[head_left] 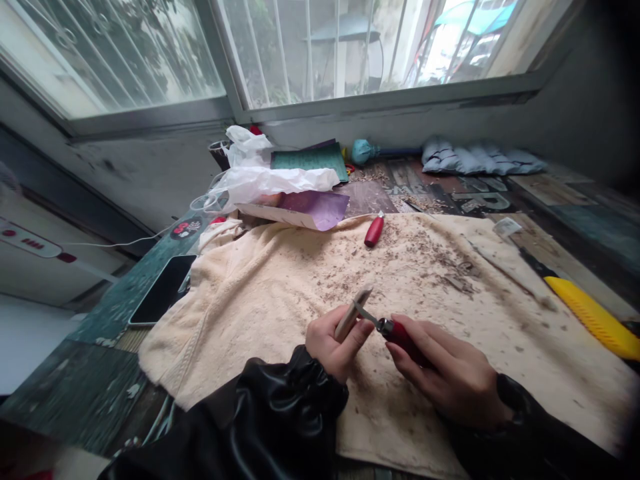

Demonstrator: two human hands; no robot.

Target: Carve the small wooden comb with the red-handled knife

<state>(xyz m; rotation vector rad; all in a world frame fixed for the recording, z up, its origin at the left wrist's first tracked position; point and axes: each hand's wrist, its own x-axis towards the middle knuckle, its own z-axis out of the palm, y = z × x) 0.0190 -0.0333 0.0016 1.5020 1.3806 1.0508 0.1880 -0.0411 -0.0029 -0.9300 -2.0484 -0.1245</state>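
My left hand (334, 343) is closed around a small pale stick of wood (353, 313), which points up and to the right. My right hand (445, 373) grips a red-handled carving knife (397, 331); its short metal blade touches the side of the stick. Both hands hover over a cream towel (260, 293) strewn with wood shavings. Black glossy sleeves cover both forearms.
A second red-handled tool (373, 231) lies on the towel's far edge. A yellow-handled tool (593, 317) lies at right, a dark phone (163, 289) at left. White plastic bags (270, 179), purple paper (320, 207), a green mat (313, 160) and a grey cushion (475, 160) sit under the window.
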